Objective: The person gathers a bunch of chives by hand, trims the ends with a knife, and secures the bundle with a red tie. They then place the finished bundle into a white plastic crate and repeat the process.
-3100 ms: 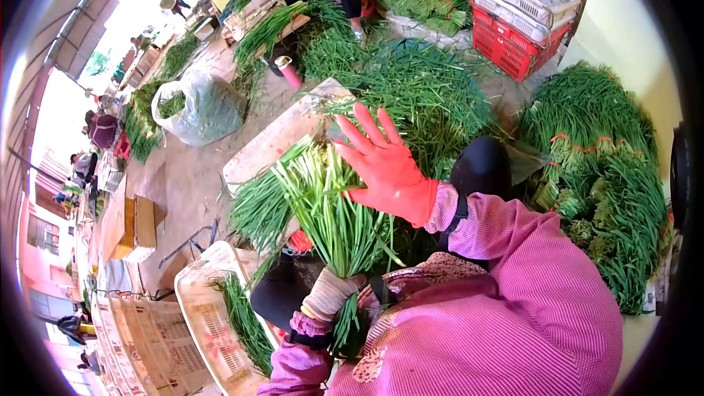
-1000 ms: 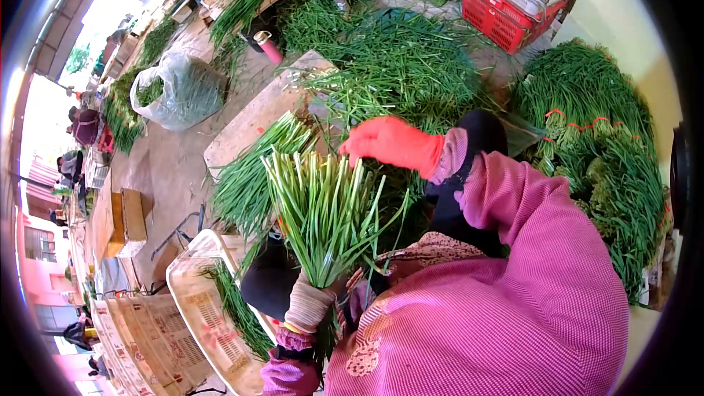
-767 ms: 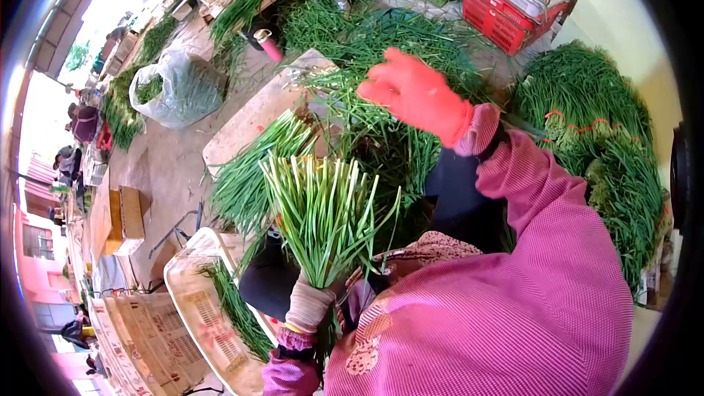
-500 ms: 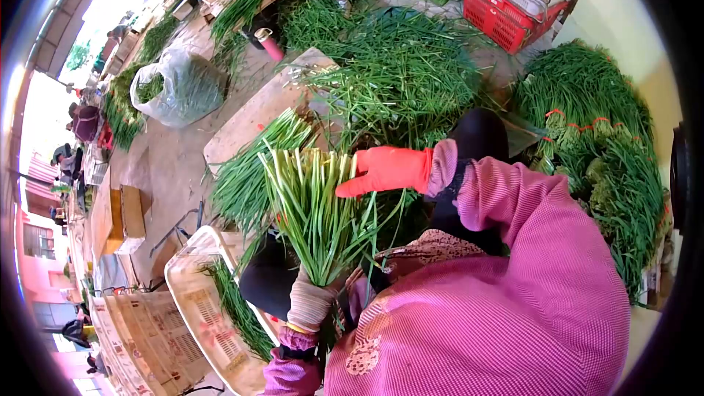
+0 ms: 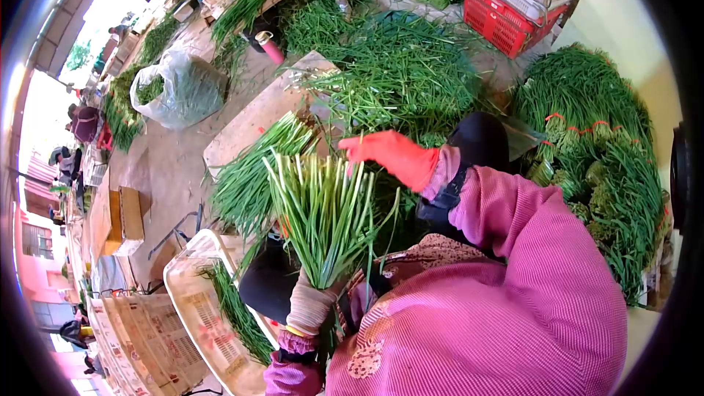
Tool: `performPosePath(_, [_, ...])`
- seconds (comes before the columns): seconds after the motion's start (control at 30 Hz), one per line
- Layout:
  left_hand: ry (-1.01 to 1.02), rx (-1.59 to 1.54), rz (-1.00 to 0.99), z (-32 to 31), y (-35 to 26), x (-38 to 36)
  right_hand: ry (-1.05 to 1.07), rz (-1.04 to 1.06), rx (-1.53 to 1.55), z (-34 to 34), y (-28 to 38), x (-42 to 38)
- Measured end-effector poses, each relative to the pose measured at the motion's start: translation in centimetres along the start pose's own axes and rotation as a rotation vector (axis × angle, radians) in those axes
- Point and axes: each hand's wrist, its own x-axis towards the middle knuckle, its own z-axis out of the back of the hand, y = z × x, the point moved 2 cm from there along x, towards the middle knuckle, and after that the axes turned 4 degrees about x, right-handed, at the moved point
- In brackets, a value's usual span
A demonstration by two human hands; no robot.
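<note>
My left hand [image 5: 312, 302], in a greyish knit glove, is closed around the lower part of a bunch of green chives [image 5: 323, 220]. The pale cut stem ends fan upward, away from me. At the top right of these stems is my right hand [image 5: 396, 158] in an orange-red rubber glove. Its fingers reach left over the stem tips and look apart, though some are hidden under the hand. Just beyond the held bunch, a loose pile of chives [image 5: 260, 176] lies on a wooden board [image 5: 238, 139].
A large heap of loose chives [image 5: 411, 66] lies ahead. Tied bundles [image 5: 587, 117] are stacked at right. A white crate [image 5: 183, 279] with chives stands at left. Red and white crates [image 5: 495, 22], a plastic bag [image 5: 180, 92] and a pink bottle [image 5: 271, 50] are farther off. Another person sits at the top.
My right hand has lifted from the side of the stems to their tips, and its wrist has turned. My left hand keeps hold of the chives in nearly the same place.
</note>
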Motion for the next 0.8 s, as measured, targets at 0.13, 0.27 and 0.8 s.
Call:
performPosePath(0.13, [-0.013, -0.163, 0.138, 0.1, -0.8, -0.8, -0.405, 0.205, -0.383, 8.8, -1.1, 2.0])
performPosePath(0.27, [0.094, -0.321, 0.203, 0.4, -2.1, -1.6, -0.429, -0.207, -0.489, 12.2, -0.3, 2.5])
performPosePath(0.8, [0.207, 0.167, -0.122, -0.3, 0.4, -2.2, -0.125, 0.301, -0.898, 2.2, 3.4, 1.2])
